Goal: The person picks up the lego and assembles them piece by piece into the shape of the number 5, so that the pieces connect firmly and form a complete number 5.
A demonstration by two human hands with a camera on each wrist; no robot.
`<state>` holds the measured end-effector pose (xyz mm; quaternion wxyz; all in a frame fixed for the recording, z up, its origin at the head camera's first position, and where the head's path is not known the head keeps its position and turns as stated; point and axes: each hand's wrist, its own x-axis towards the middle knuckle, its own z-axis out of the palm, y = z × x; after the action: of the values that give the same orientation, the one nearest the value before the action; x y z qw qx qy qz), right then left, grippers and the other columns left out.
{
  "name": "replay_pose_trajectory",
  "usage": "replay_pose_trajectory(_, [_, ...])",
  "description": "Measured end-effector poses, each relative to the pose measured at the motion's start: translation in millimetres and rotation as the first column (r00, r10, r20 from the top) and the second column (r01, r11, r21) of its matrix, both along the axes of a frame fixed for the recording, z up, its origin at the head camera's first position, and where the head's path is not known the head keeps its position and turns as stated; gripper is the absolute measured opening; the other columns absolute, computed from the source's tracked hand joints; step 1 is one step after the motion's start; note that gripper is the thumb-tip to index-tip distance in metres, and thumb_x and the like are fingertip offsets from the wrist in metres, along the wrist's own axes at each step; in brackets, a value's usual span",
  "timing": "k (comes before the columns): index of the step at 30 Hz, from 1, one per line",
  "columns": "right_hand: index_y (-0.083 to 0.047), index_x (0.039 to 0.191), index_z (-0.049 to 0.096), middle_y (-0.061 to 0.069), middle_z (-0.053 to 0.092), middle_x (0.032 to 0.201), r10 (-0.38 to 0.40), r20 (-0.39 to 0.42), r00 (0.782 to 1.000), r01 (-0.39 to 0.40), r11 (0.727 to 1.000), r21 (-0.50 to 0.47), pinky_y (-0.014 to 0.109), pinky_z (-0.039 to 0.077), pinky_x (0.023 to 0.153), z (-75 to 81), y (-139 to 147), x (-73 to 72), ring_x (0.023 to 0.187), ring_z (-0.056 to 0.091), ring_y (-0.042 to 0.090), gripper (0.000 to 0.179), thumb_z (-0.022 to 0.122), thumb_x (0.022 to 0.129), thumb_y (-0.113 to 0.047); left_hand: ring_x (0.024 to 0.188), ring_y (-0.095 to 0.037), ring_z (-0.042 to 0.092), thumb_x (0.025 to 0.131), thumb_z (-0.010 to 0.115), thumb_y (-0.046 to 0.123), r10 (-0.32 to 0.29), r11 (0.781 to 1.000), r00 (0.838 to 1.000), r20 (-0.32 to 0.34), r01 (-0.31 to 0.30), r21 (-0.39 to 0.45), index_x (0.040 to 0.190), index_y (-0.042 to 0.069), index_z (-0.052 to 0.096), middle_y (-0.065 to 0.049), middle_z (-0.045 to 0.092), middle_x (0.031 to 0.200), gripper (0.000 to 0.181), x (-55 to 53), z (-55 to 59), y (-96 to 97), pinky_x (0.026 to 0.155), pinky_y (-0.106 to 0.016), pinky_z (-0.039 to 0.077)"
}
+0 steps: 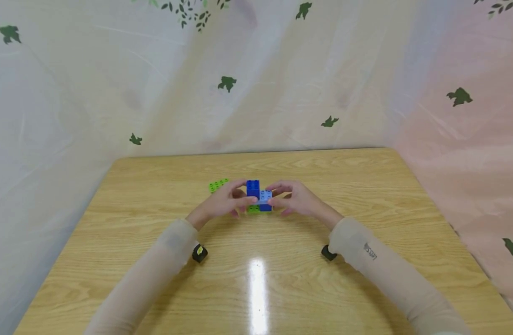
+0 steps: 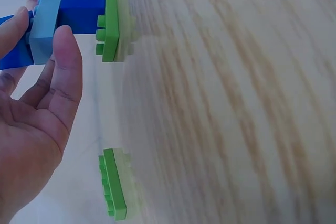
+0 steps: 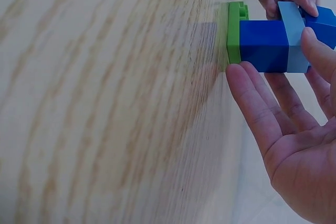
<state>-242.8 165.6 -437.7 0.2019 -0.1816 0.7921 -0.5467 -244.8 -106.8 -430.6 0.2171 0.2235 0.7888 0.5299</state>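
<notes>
A small toy brick stack stands on the table between both hands. At its base lies a bright green studded plate (image 2: 111, 24), with a dark blue brick (image 3: 264, 45) on its right part. Across that sits a light blue brick (image 1: 266, 195), overhanging to the left, and a second dark blue brick (image 1: 253, 187) rises on its left end. My left hand (image 1: 224, 199) holds the upper dark blue brick, its thumb near the seam with the light blue one. From the right, my right hand (image 1: 296, 197) grips the light blue brick between thumb and fingers.
Another green studded plate (image 1: 219, 185) lies behind the left hand, apart from the stack. The wooden table (image 1: 298, 279) meets a pale leaf-patterned cloth (image 1: 273, 111) at its back edge. Black wrist devices (image 1: 200, 253) hang under both sleeves.
</notes>
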Motion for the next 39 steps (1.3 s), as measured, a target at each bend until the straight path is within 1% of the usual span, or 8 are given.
replay_pose_trajectory(3, [-0.016, 0.133, 0.064, 0.014, 0.061, 0.127, 0.001, -0.004, 1.000, -0.001, 1.000, 0.001, 0.044, 0.062, 0.073, 1.0, 0.1, -0.2, 0.101, 0.070, 0.030, 0.041, 0.074, 0.095, -0.028, 0.082, -0.039, 0.064, 0.097, 0.070, 0.041, 0.005, 1.000, 1.000, -0.005, -0.005, 0.015, 0.143, 0.021, 0.051, -0.024, 0.068, 0.099, 0.054, 0.0, -1.6, 0.1, 0.063, -0.046, 0.060])
replay_pose_trajectory(8, [-0.013, 0.134, 0.062, 0.016, 0.060, 0.128, 0.012, -0.016, 1.000, -0.012, 1.000, -0.004, 0.044, 0.062, 0.073, 1.7, 0.2, -0.5, 0.101, 0.070, 0.031, 0.043, 0.074, 0.095, -0.028, 0.081, -0.036, 0.064, 0.096, 0.070, 0.043, 0.014, 1.000, 1.000, -0.014, -0.014, 0.009, 0.142, 0.021, 0.052, -0.022, 0.069, 0.099, 0.054, -0.7, -3.2, 0.0, 0.062, -0.044, 0.059])
replay_pose_trajectory(14, [-0.012, 0.134, 0.062, 0.016, 0.061, 0.127, 0.015, -0.011, 1.000, -0.015, 1.000, -0.014, 0.045, 0.062, 0.073, 1.0, 0.5, -0.6, 0.101, 0.070, 0.031, 0.043, 0.074, 0.095, -0.027, 0.081, -0.037, 0.064, 0.096, 0.070, 0.043, 0.003, 1.000, 1.000, -0.017, -0.003, 0.000, 0.142, 0.020, 0.051, -0.022, 0.068, 0.098, 0.054, -0.5, -3.2, -0.5, 0.064, -0.045, 0.059])
replay_pose_trajectory(21, [-0.013, 0.134, 0.063, 0.017, 0.060, 0.128, 0.016, -0.006, 1.000, -0.016, 1.000, -0.011, 0.045, 0.061, 0.074, 2.3, -0.1, 0.6, 0.101, 0.070, 0.031, 0.043, 0.074, 0.095, -0.027, 0.077, -0.036, 0.065, 0.096, 0.069, 0.045, -0.008, 0.999, 0.997, -0.072, 0.004, -0.048, 0.133, 0.020, 0.055, -0.019, 0.069, 0.095, 0.047, 0.9, -1.8, -1.5, 0.061, -0.045, 0.059])
replay_pose_trajectory(24, [-0.013, 0.134, 0.063, 0.017, 0.060, 0.127, 0.014, -0.004, 1.000, -0.014, 1.000, -0.015, 0.045, 0.061, 0.074, 2.6, -0.7, 0.8, 0.101, 0.070, 0.031, 0.043, 0.075, 0.095, -0.027, 0.080, -0.035, 0.067, 0.096, 0.069, 0.047, -0.005, 0.999, 0.998, -0.055, 0.002, -0.054, 0.135, 0.021, 0.054, -0.018, 0.069, 0.096, 0.050, 1.0, -1.3, -2.4, 0.062, -0.045, 0.059])
replay_pose_trajectory(29, [-0.012, 0.134, 0.063, 0.017, 0.061, 0.127, 0.014, -0.006, 1.000, -0.014, 1.000, -0.028, 0.045, 0.061, 0.073, 1.3, -1.8, -0.9, 0.100, 0.070, 0.032, 0.045, 0.075, 0.094, -0.029, 0.088, -0.036, 0.068, 0.096, 0.069, 0.044, -0.015, 0.999, 1.000, -0.006, 0.015, -0.029, 0.137, 0.021, 0.052, -0.017, 0.071, 0.102, 0.050, -1.6, -0.3, -4.0, 0.063, -0.047, 0.060])
replay_pose_trajectory(34, [-0.012, 0.133, 0.063, 0.016, 0.061, 0.126, 0.018, -0.007, 1.000, -0.018, 0.999, -0.042, 0.045, 0.061, 0.074, 0.5, -2.5, -2.3, 0.101, 0.070, 0.032, 0.045, 0.075, 0.094, -0.030, 0.087, -0.035, 0.067, 0.094, 0.073, 0.043, 0.004, 1.000, 1.000, 0.028, -0.004, -0.009, 0.132, 0.019, 0.055, -0.016, 0.071, 0.101, 0.048, -5.2, -1.2, -4.2, 0.061, -0.046, 0.060])
replay_pose_trajectory(39, [-0.010, 0.134, 0.062, 0.017, 0.061, 0.126, 0.025, -0.020, 0.999, -0.026, 0.999, -0.027, 0.044, 0.061, 0.074, 0.5, -1.1, -0.5, 0.102, 0.069, 0.032, 0.044, 0.074, 0.095, -0.027, 0.087, -0.037, 0.066, 0.094, 0.074, 0.041, -0.002, 1.000, 0.999, 0.043, 0.001, 0.024, 0.132, 0.016, 0.055, -0.019, 0.071, 0.101, 0.050, -3.6, -3.1, -1.8, 0.061, -0.047, 0.060])
